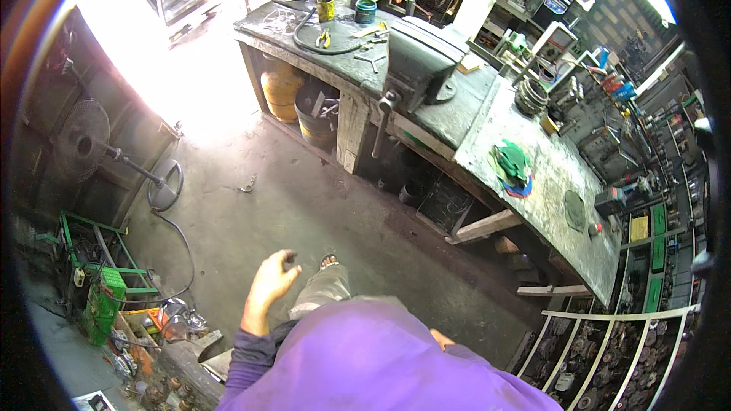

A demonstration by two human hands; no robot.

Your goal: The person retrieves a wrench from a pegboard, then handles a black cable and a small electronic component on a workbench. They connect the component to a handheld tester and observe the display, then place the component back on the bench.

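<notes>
My left hand (274, 278) hangs beside my body above the floor, its fingers loosely bent and apart, with nothing visible in it. Only a small part of my right hand (440, 339) shows at the right side of my purple shirt (358, 358); its fingers are hidden. Neither hand touches the workbench (495, 125) ahead. On that bench stands a large bench vise (422, 61) with its handle hanging over the front edge. Yellow-handled pliers (324, 38), a black hose (304, 39) and a yellow tin (326, 9) lie or stand left of the vise.
Green cloth (512, 164) lies on the bench's right part. Buckets (316, 118) stand beneath it. To the left are a pedestal fan (164, 183) with a trailing cable and a green metal frame (106, 251). A small metal piece (248, 183) lies on the floor. Parts shelves (609, 358) line the right.
</notes>
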